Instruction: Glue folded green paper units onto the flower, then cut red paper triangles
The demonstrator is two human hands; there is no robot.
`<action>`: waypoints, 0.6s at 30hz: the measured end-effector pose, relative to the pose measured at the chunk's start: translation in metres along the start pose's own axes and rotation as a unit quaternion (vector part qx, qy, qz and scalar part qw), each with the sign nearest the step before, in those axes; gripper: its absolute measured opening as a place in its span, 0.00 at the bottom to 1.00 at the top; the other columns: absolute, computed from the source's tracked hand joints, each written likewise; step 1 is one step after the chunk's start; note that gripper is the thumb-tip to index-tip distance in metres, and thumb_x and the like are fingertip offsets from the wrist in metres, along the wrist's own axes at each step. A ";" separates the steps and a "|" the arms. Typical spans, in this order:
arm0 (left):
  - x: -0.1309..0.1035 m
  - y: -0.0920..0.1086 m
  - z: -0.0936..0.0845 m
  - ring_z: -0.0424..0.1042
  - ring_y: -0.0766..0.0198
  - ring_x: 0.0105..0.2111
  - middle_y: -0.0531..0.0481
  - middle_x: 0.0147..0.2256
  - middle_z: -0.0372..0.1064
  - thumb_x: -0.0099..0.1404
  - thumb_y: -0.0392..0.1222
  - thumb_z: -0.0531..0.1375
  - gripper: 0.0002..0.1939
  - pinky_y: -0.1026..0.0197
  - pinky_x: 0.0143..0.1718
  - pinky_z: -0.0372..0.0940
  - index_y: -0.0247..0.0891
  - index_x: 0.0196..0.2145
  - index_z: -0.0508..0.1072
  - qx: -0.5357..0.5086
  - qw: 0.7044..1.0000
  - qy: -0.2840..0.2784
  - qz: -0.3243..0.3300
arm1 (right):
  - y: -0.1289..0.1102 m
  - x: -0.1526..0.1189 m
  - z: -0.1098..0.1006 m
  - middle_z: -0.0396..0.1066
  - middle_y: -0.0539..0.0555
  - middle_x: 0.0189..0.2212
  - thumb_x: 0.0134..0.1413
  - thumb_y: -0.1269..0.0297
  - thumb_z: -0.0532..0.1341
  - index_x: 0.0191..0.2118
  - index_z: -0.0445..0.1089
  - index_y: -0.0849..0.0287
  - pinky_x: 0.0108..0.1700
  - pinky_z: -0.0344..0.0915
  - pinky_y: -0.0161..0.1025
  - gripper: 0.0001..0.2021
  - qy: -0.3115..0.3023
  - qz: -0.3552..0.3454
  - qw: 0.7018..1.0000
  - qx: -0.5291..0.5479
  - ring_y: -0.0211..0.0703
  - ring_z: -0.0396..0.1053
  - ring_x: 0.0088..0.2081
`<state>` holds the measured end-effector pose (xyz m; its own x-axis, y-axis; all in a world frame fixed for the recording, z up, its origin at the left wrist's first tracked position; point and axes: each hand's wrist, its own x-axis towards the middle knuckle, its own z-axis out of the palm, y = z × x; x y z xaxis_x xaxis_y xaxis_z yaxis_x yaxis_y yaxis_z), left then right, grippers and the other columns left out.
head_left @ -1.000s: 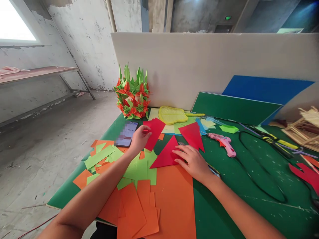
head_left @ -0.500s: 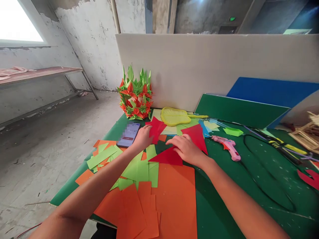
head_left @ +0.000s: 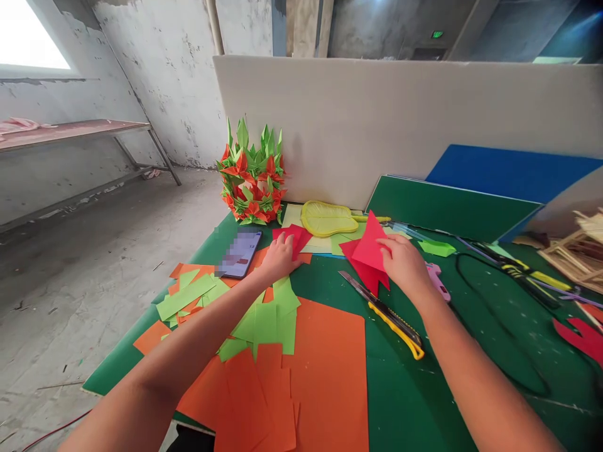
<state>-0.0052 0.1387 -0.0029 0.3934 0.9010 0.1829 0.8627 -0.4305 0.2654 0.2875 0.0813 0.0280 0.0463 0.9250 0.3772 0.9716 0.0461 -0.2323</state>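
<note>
My right hand [head_left: 404, 260] pinches a red paper triangle [head_left: 369, 243] between thumb and fingers, its tip pointing up. Under it, other red paper [head_left: 372, 276] lies on the table. My left hand [head_left: 279, 256] rests with fingers apart at the near edge of a small group of red paper pieces [head_left: 300, 235], partly covering them. Below the right hand's triangle lies a yellow and black utility knife [head_left: 389, 319], blade extended toward the far left. A phone [head_left: 241, 254] is just left of my left hand.
Green paper strips [head_left: 266, 323] and orange paper sheets [head_left: 332, 364] spread across the near left. Behind stand a folded-paper ornament [head_left: 253, 182] and a yellow fly swatter [head_left: 328, 218]. A pink glue gun [head_left: 438, 280], partly hidden, and its black cord lie at right. A pale board [head_left: 330, 125] closes the back.
My right hand has lifted the red triangle from the near middle and carried it up and right over the other red paper. The utility knife is uncovered. My left hand stays by its red pieces.
</note>
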 end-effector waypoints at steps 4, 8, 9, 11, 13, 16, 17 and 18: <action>-0.001 -0.001 -0.002 0.52 0.43 0.62 0.33 0.59 0.56 0.60 0.40 0.60 0.30 0.44 0.57 0.57 0.35 0.58 0.57 -0.001 1.000 0.021 0.006 | -0.003 -0.006 0.010 0.60 0.69 0.58 0.58 0.63 0.54 0.53 0.70 0.64 0.52 0.63 0.54 0.20 -0.037 0.009 0.999 -0.027 0.63 0.65 0.53; -0.002 0.003 -0.006 0.54 0.47 0.61 0.37 0.59 0.54 0.61 0.30 0.55 0.21 0.45 0.57 0.57 0.38 0.52 0.64 -0.002 0.999 0.043 0.031 | -0.014 -0.011 0.010 0.53 0.64 0.63 0.58 0.61 0.57 0.55 0.70 0.56 0.55 0.57 0.58 0.20 -0.021 -0.041 0.995 -0.092 0.67 0.54 0.60; -0.001 0.005 -0.006 0.55 0.48 0.60 0.39 0.59 0.54 0.61 0.29 0.54 0.19 0.47 0.57 0.58 0.39 0.49 0.66 -0.002 0.998 0.041 0.045 | -0.017 -0.012 0.011 0.53 0.62 0.63 0.58 0.62 0.56 0.54 0.70 0.54 0.56 0.56 0.58 0.18 -0.013 -0.067 0.993 -0.100 0.66 0.53 0.61; 0.002 0.008 -0.006 0.58 0.52 0.59 0.42 0.58 0.56 0.62 0.29 0.53 0.14 0.51 0.56 0.60 0.40 0.44 0.70 -0.002 0.997 0.029 0.078 | -0.025 -0.012 0.013 0.56 0.60 0.62 0.59 0.63 0.56 0.50 0.73 0.50 0.57 0.54 0.58 0.15 -0.012 -0.126 0.987 -0.099 0.62 0.52 0.62; 0.006 0.012 -0.005 0.60 0.54 0.57 0.43 0.56 0.59 0.64 0.33 0.56 0.10 0.53 0.55 0.60 0.40 0.43 0.70 0.002 0.994 0.014 0.107 | -0.032 -0.011 0.018 0.59 0.59 0.61 0.59 0.63 0.57 0.48 0.74 0.50 0.58 0.52 0.58 0.13 -0.023 -0.178 0.979 -0.095 0.59 0.54 0.61; 0.016 0.015 -0.002 0.64 0.53 0.54 0.42 0.53 0.64 0.63 0.41 0.60 0.13 0.54 0.53 0.61 0.38 0.46 0.68 0.016 0.992 -0.005 0.129 | -0.041 -0.007 0.028 0.62 0.61 0.58 0.55 0.62 0.61 0.51 0.70 0.53 0.57 0.52 0.56 0.17 -0.023 -0.211 0.973 -0.093 0.58 0.56 0.59; 0.020 0.016 -0.001 0.65 0.53 0.53 0.42 0.51 0.66 0.63 0.43 0.61 0.15 0.54 0.52 0.62 0.37 0.46 0.67 0.022 0.991 -0.011 0.133 | -0.043 -0.006 0.031 0.63 0.61 0.57 0.54 0.63 0.62 0.52 0.69 0.55 0.56 0.52 0.56 0.19 -0.019 -0.217 0.972 -0.091 0.57 0.57 0.58; 0.023 0.016 0.000 0.67 0.53 0.51 0.42 0.50 0.67 0.63 0.44 0.61 0.16 0.55 0.50 0.62 0.37 0.47 0.67 0.028 0.990 -0.018 0.136 | -0.044 -0.004 0.033 0.64 0.62 0.57 0.54 0.63 0.63 0.53 0.69 0.56 0.56 0.52 0.55 0.19 -0.015 -0.220 0.971 -0.089 0.57 0.58 0.57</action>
<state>0.0178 0.1530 0.0051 0.6243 0.7534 0.2064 0.7386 -0.6553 0.1580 0.2364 0.0882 0.0070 -0.3875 0.8405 0.3788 0.9203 0.3767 0.1055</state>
